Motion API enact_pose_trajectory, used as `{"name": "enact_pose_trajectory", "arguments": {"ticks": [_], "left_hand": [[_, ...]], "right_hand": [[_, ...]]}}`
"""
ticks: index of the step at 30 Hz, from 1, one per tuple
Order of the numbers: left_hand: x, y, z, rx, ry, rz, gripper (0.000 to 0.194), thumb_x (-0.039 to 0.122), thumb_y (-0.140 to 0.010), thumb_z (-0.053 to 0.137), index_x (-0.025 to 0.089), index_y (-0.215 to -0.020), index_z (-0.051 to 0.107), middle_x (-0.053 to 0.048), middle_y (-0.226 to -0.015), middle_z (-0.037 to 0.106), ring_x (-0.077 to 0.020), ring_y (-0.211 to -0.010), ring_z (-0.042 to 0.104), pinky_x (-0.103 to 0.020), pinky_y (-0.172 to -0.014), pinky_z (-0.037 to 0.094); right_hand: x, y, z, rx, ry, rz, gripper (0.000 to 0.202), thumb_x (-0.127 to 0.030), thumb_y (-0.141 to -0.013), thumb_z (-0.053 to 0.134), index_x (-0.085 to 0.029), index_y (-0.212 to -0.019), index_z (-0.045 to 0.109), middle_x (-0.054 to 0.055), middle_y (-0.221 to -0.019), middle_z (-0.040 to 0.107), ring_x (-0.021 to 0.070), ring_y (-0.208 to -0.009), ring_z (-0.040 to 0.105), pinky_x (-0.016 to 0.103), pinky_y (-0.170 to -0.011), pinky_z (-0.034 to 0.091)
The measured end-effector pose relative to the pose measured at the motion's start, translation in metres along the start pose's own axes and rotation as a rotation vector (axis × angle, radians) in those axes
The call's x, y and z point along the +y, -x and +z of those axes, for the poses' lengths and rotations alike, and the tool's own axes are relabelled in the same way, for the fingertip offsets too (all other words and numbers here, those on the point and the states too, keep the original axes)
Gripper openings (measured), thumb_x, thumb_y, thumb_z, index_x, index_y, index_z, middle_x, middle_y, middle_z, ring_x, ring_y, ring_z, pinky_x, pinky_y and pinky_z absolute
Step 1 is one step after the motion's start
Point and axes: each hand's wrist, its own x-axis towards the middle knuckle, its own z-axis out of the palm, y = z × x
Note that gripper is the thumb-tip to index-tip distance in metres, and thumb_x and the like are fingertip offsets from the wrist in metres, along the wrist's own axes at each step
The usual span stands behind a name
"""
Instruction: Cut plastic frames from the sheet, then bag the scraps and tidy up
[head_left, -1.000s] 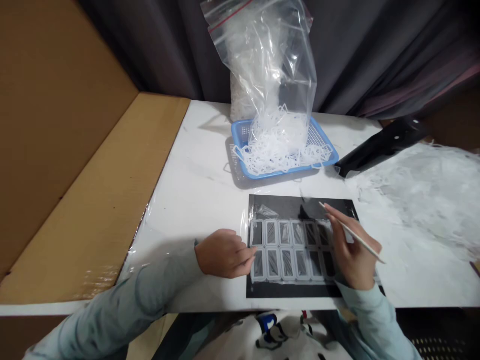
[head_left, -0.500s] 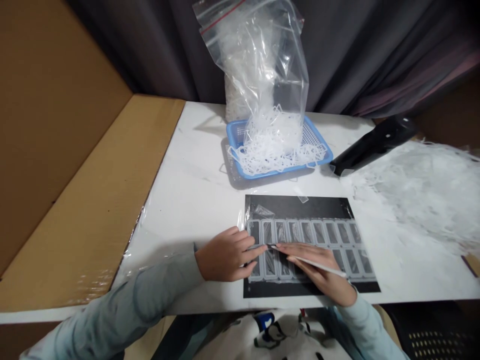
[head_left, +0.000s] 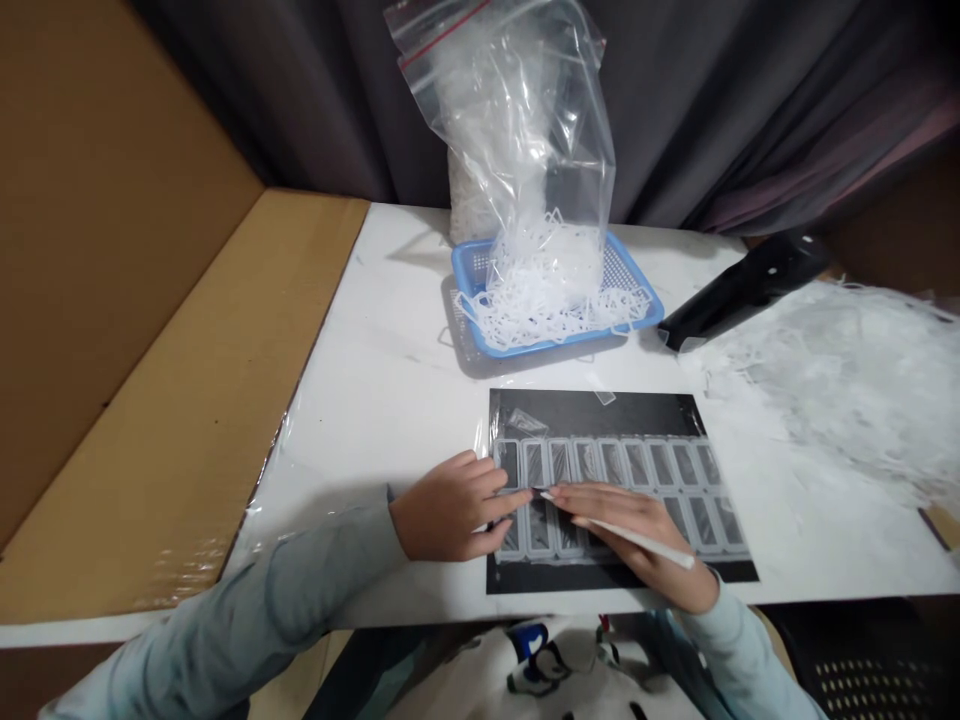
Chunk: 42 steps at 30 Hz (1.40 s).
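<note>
The grid of clear frames point(head_left: 705, 525), on a black sheet point(head_left: 559, 580) beside the desk's near edge, could skew if the left hand point(head_left: 454, 510) presses unevenly; its forefinger points onto the left columns, and whether it pinches anything I cannot tell. The right hand point(head_left: 649, 530), fingertips just beside that forefinger, grips a white stick point(head_left: 645, 543), whose tip might nick or drag a frame, since the fingers crowd the view. The white desk point(head_left: 375, 400) carries a blue basket point(head_left: 517, 352) near its far edge and clear plastic scraps point(head_left: 862, 370) toward its right edge; a dark curtain point(head_left: 660, 100) hangs behind.
</note>
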Motion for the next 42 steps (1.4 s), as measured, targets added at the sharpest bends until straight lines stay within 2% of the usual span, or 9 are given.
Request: {"name": "enact_pose_trajectory", "arguments": {"ticks": [4, 16, 20, 25, 29, 34, 37, 39, 42], "left_hand": [[-0.001, 0.001, 0.000, 0.009, -0.010, 0.015, 0.033, 0.026, -0.091, 0.053, 0.017, -0.122, 0.059, -0.002, -0.075, 0.055, -0.0180, -0.065, 0.046, -0.032, -0.059, 0.032], [0.000, -0.001, -0.002, -0.028, -0.014, -0.005, 0.034, 0.025, -0.091, 0.051, 0.018, -0.123, 0.058, -0.002, -0.075, 0.055, -0.0179, -0.065, 0.047, -0.033, -0.058, 0.033], [0.000, -0.001, -0.002, -0.024, 0.000, -0.004, 0.031, 0.024, -0.091, 0.051, 0.017, -0.120, 0.059, -0.002, -0.074, 0.054, -0.0175, -0.065, 0.047, -0.032, -0.059, 0.032], [0.001, -0.002, -0.002, -0.019, 0.010, -0.011, 0.031, 0.024, -0.091, 0.052, 0.017, -0.120, 0.059, -0.002, -0.075, 0.055, -0.0183, -0.066, 0.048, -0.034, -0.060, 0.034], [0.001, -0.002, -0.002, -0.014, 0.011, -0.009, 0.035, 0.024, -0.091, 0.052, 0.018, -0.124, 0.058, -0.002, -0.076, 0.057, -0.0181, -0.067, 0.048, -0.033, -0.060, 0.035], [0.000, 0.000, -0.002, -0.031, 0.003, -0.010, 0.036, 0.023, -0.091, 0.052, 0.017, -0.126, 0.058, -0.002, -0.076, 0.057, -0.0174, -0.067, 0.049, -0.032, -0.060, 0.034], [0.002, -0.001, -0.001, -0.022, -0.018, -0.004, 0.036, 0.025, -0.090, 0.052, 0.017, -0.124, 0.059, -0.002, -0.075, 0.056, -0.0173, -0.067, 0.048, -0.032, -0.059, 0.033], [0.006, -0.004, -0.001, -0.016, -0.027, 0.002, 0.038, 0.030, -0.088, 0.054, 0.016, -0.123, 0.060, -0.002, -0.076, 0.056, -0.0180, -0.067, 0.048, -0.033, -0.060, 0.034], [0.014, -0.009, 0.000, -0.010, -0.020, 0.001, 0.044, 0.036, -0.087, 0.055, 0.017, -0.126, 0.058, -0.003, -0.080, 0.057, -0.0190, -0.070, 0.048, -0.034, -0.060, 0.033]], "right_hand": [[0.001, 0.001, -0.004, -0.017, 0.007, 0.028, 0.033, -0.015, -0.098, 0.052, -0.024, -0.128, 0.063, 0.006, -0.127, 0.068, 0.0198, -0.122, 0.062, 0.034, -0.103, 0.054], [0.001, 0.001, -0.003, -0.064, 0.063, -0.028, 0.036, -0.019, -0.101, 0.046, -0.025, -0.134, 0.059, 0.007, -0.128, 0.068, 0.0195, -0.124, 0.060, 0.038, -0.105, 0.053], [-0.001, 0.002, -0.001, -0.103, 0.249, -0.088, 0.038, -0.018, -0.102, 0.043, -0.023, -0.137, 0.056, 0.008, -0.133, 0.065, 0.0192, -0.127, 0.058, 0.037, -0.105, 0.052], [-0.005, -0.003, 0.002, -0.057, 0.540, -0.230, 0.046, -0.013, -0.100, 0.045, -0.022, -0.145, 0.047, 0.009, -0.134, 0.063, 0.0214, -0.122, 0.062, 0.037, -0.095, 0.057], [0.003, -0.004, -0.006, 0.066, 0.622, -0.165, 0.048, -0.014, -0.102, 0.041, -0.025, -0.148, 0.042, 0.008, -0.137, 0.061, 0.0217, -0.123, 0.061, 0.038, -0.096, 0.056], [0.018, 0.009, -0.022, 0.380, 0.643, 0.036, 0.051, -0.010, -0.099, 0.044, -0.029, -0.146, 0.047, 0.007, -0.142, 0.057, 0.0253, -0.125, 0.059, 0.045, -0.102, 0.051], [0.016, 0.019, -0.027, 0.533, 0.622, 0.078, 0.050, -0.009, -0.095, 0.051, -0.030, -0.141, 0.053, 0.006, -0.135, 0.062, 0.0255, -0.118, 0.064, 0.044, -0.100, 0.053], [0.011, 0.023, -0.025, 0.490, 0.501, 0.052, 0.047, -0.009, -0.094, 0.054, -0.029, -0.137, 0.057, 0.006, -0.127, 0.068, 0.0242, -0.114, 0.067, 0.040, -0.097, 0.056], [0.003, 0.027, -0.017, 0.301, 0.247, 0.021, 0.040, -0.011, -0.095, 0.053, -0.028, -0.130, 0.063, 0.004, -0.122, 0.071, 0.0221, -0.113, 0.067, 0.036, -0.096, 0.058]]}}
